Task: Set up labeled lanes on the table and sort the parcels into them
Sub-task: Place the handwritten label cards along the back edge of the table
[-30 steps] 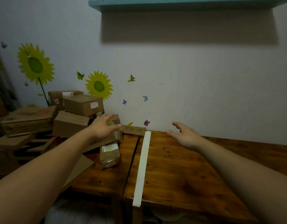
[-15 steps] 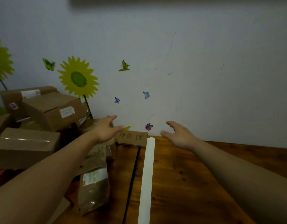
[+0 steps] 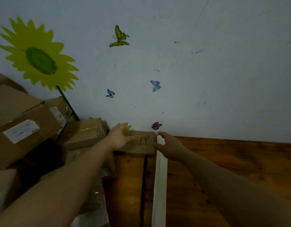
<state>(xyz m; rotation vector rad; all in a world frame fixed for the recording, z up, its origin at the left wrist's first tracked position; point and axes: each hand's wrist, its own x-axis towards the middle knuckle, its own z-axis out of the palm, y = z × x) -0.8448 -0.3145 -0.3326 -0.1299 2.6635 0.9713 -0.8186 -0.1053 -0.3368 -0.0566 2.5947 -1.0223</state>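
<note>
I record the left hand (image 3: 120, 136) lying with straight fingers over the left end of the handwritten cardboard label (image 3: 142, 143). The right hand (image 3: 170, 147) touches the label's right end; I cannot tell whether it grips. A white tape strip (image 3: 159, 185) runs along the table (image 3: 223, 169) beneath the right hand. Parcels (image 3: 26, 122) are stacked left of the left hand.
</note>
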